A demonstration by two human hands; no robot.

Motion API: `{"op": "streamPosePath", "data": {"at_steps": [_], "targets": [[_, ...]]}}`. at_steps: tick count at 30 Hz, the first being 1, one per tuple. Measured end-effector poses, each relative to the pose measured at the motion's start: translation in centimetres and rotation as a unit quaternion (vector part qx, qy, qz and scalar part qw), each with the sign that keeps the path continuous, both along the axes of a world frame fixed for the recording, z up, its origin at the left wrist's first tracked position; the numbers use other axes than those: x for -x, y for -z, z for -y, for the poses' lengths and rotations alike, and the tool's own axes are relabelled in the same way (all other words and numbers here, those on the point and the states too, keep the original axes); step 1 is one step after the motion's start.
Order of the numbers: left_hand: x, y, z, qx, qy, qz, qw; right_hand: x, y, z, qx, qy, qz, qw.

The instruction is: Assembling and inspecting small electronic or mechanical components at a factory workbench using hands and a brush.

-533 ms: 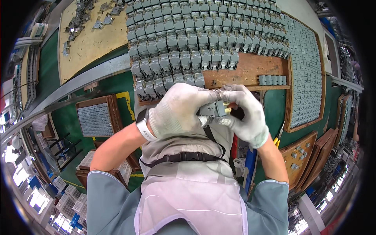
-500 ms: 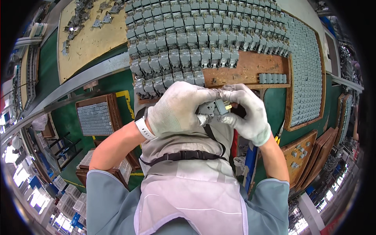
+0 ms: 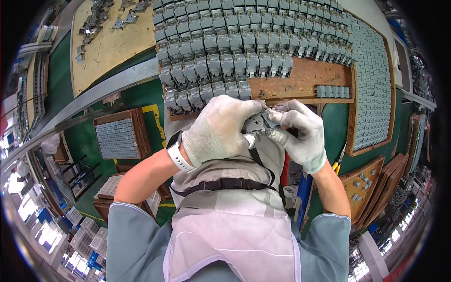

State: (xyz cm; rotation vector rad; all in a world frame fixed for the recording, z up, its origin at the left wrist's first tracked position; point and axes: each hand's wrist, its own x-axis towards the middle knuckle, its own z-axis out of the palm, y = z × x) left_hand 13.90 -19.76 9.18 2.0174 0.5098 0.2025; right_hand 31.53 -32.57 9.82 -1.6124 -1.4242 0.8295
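Observation:
Both my hands wear white knitted gloves with worn, dark-stained fingertips. In front of my waist, my left hand [image 3: 217, 126] pinches a small grey housing [image 3: 255, 124] between thumb and fingers. My right hand [image 3: 303, 134] grips the same part from the other side, its thumb and fingertips pressed in close. The housing has small holes on the face toward me; its far side and any small piece in my right fingertips are hidden. Just beyond my hands, many similar grey housings with metal parts [image 3: 213, 66] stand in rows on a wooden tray [image 3: 324, 77].
A short strip of grey blocks [image 3: 332, 91] lies at the tray's front right. Another wooden-framed tray [image 3: 354, 136] of grey pieces stands to the right, with yellow-handled pliers [image 3: 336, 165] below it. Loose metal parts [image 3: 94, 21] lie on a board at far left. Stacked trays [image 3: 141, 134] sit lower left.
My right fingers have closed in against the housing. The grey block and yellowish metal piece seen between my hands earlier are now mostly hidden. The whole view has shifted slightly.

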Motion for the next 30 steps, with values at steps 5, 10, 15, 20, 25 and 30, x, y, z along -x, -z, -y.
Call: {"op": "streamPosePath", "data": {"at_steps": [5, 10, 15, 20, 25, 30], "targets": [[-0.5, 0.4, 0.0, 0.034, 0.002, -0.031, 0.999, 0.2, 0.3, 0.3, 0.054, 0.002, 0.004, 0.999], [-0.2, 0.2, -0.9, 0.11, 0.017, -0.057, 0.992, -0.5, 2.0, 0.5, 0.109, 0.049, -0.187, 0.975], [-0.4, 0.0, -0.3, 0.142, -0.007, -0.064, 0.988, -0.2, 1.5, 0.4, 0.186, 0.081, -0.335, 0.92], [-0.1, 0.9, -0.1, 0.189, -0.023, -0.045, 0.981, -0.1, 1.6, 0.5, 0.197, 0.108, -0.426, 0.876], [0.6, 1.1, -0.2, 0.376, -0.061, -0.008, 0.925, 0.0, 1.7, 1.2, 0.165, 0.115, -0.481, 0.853], [1.1, 1.0, 0.4, 0.309, -0.07, 0.003, 0.948, 0.3, 1.2, 1.1, 0.068, 0.072, -0.268, 0.958]]}}
